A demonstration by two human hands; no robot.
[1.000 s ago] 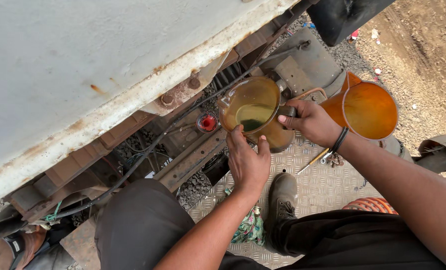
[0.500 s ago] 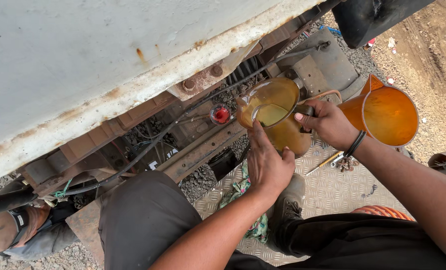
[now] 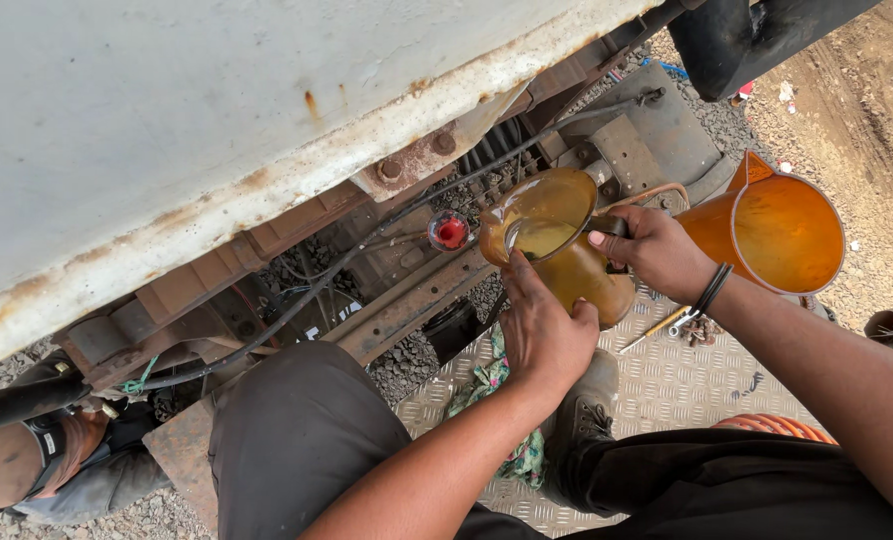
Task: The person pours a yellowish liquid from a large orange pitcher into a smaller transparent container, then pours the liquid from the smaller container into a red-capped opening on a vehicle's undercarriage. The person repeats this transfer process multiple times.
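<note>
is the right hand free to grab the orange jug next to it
Probably not as things stand. The right hand is closed around the handle of the amber jug, which the left hand steadies. The orange jug stands close behind the wrist, nothing between.
</note>
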